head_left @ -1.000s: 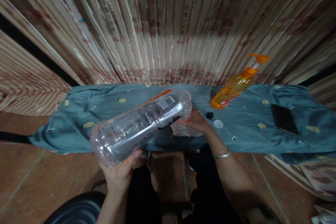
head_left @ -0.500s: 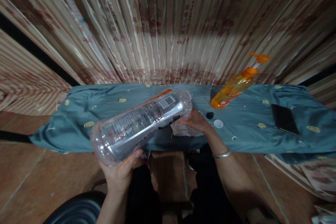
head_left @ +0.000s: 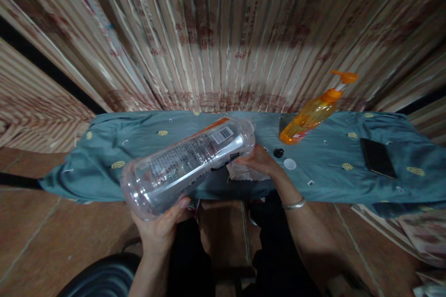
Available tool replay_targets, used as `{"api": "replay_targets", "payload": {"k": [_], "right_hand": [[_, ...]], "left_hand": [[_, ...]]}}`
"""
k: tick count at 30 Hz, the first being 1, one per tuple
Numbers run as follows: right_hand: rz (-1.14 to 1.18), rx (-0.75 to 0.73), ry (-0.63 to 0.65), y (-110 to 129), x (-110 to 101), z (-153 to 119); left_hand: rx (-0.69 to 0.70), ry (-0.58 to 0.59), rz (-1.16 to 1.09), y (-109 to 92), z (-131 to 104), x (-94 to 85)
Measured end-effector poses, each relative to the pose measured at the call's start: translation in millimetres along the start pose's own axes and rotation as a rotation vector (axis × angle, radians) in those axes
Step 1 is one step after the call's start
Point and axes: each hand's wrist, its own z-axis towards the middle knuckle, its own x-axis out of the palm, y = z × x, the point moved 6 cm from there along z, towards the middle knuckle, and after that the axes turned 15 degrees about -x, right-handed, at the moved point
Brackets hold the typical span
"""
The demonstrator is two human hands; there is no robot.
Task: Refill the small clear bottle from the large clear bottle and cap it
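Seen from my head camera: a large clear bottle (head_left: 188, 160) lies tilted across both hands, above a blue-green cloth (head_left: 104, 148). Its broad base points to the lower left, its neck to the upper right.

My left hand (head_left: 158, 229) grips the base from below, thumb along the near side. My right hand (head_left: 263, 160) is closed on the neck end, most fingers hidden behind the plastic. A pale crumpled tissue (head_left: 249, 174) shows beneath it; I cannot tell whether I hold that too.

To handle this well, I judge the base should rest in the left palm while the right fingers steady the neck lightly, since thin plastic may dent or slip if squeezed. An even tilt would help hold the printed side in view.

On that side I can make out a barcode (head_left: 222, 135), an orange edge, a black mark and rows of fine print, too blurred to read. No brand is legible.

To the right stands an orange pump bottle (head_left: 308, 120), its small red label unreadable. Just beside it are a black cap (head_left: 278, 153) and a white disc (head_left: 289, 164); farther right, a dark phone-like slab (head_left: 379, 158). Reddish characters on the pleated backdrop (head_left: 216, 65) defeat me.
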Motion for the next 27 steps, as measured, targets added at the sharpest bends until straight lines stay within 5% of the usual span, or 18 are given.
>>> {"api": "replay_targets", "payload": {"k": [27], "right_hand": [[-0.037,0.006,0.029,3.3,0.5,1.3]], "left_hand": [[0.019,0.037,-0.018,-0.1,-0.2,0.6]]}}
